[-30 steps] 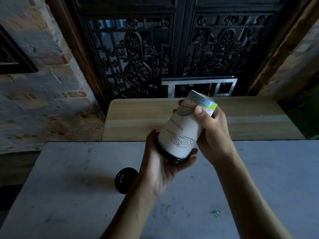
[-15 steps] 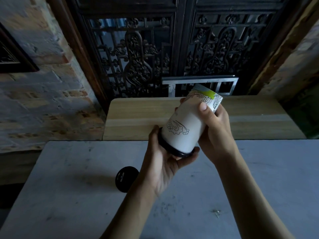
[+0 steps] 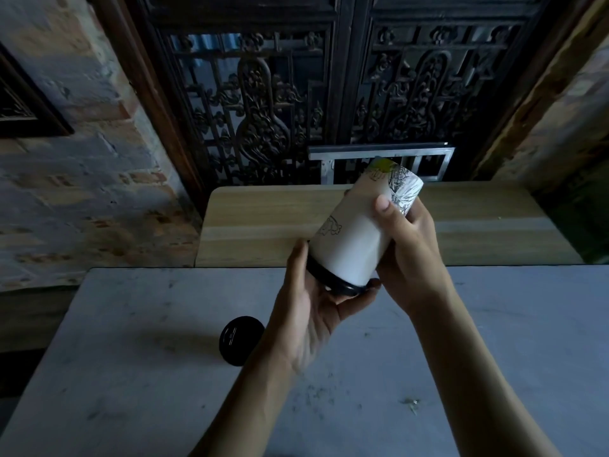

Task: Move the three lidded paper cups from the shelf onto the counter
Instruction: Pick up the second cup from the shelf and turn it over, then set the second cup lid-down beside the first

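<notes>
A white paper cup [image 3: 356,239] with line drawings and a black lid is held tilted above the grey counter [image 3: 494,341], lid end pointing down toward me, base pointing away. My left hand [image 3: 309,311] cups the black lid from below. My right hand [image 3: 405,245] wraps the cup's body, thumb on top. A second cup's black lid [image 3: 238,339] shows on the counter just left of my left forearm; its body is mostly hidden from this angle. The wooden shelf [image 3: 257,225] lies behind the counter.
A carved dark wooden screen [image 3: 296,94] stands behind the shelf, with a metal frame [image 3: 379,153] at its foot. Brick walls flank both sides. Small green specks [image 3: 410,404] lie on the counter at the right.
Both hands have turned the cup about its axis, so different drawings now face up. The cup has also lifted slightly and tilted a bit more upright.
</notes>
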`<state>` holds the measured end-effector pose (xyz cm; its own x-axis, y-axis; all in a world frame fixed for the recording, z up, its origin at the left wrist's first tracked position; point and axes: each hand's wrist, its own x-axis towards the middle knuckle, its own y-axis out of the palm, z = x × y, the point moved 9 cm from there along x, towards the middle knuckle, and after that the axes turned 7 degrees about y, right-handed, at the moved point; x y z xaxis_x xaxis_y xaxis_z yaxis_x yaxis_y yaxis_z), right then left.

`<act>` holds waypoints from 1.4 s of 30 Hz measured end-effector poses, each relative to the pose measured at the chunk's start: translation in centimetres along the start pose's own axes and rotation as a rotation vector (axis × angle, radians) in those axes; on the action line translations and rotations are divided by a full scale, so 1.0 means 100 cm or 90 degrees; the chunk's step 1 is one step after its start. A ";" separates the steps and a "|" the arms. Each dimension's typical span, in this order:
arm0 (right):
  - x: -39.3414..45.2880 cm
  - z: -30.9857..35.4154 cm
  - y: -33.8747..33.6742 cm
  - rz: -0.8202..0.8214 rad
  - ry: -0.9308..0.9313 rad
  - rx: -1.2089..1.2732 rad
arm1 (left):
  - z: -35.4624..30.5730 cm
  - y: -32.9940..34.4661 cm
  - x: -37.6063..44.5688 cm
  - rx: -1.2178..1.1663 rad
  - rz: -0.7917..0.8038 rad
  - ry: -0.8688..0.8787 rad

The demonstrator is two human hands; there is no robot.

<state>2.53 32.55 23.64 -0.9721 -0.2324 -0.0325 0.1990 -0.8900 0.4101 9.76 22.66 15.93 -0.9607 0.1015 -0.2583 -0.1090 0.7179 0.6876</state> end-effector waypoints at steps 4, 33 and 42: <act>0.000 -0.003 -0.003 -0.030 0.000 0.006 | -0.006 0.000 0.004 0.053 -0.006 0.088; -0.039 -0.058 -0.012 -0.015 -0.197 -0.874 | 0.001 -0.054 0.008 0.150 -0.089 0.101; -0.043 -0.105 -0.043 0.007 0.007 -0.665 | 0.037 -0.070 0.013 0.128 -0.090 0.067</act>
<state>7.10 33.27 12.48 -0.9693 -0.2418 -0.0440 0.2216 -0.7824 -0.5821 10.23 20.36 8.29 -0.9620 -0.0739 -0.2630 -0.2011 0.8431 0.4987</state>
